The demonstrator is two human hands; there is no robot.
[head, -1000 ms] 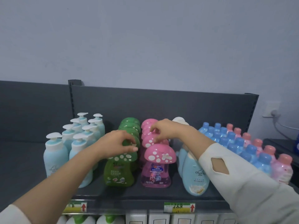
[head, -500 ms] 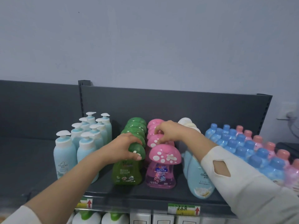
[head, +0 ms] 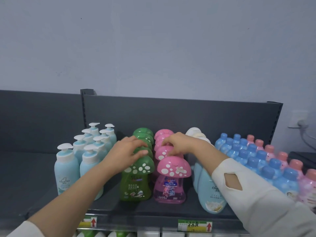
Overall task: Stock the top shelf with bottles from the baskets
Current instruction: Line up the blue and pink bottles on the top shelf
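Our left hand [head: 127, 152] rests, fingers straight, on the green mushroom bottles [head: 143, 166]. Our right hand [head: 178, 144] curls its fingers round a pink mushroom bottle [head: 161, 153].

I am reaching both arms forward over the shelf [head: 164, 209], forearms converging toward its middle. My left hand [head: 127, 152] is lying palm down, fingers [head: 141, 142] loosely spread and nearly straight, forearm bare. My right hand [head: 177, 144] is arching from a bent wrist just beside the left, its fingertips [head: 166, 142] curling downward. A white sleeve [head: 256, 194] is covering my right forearm.
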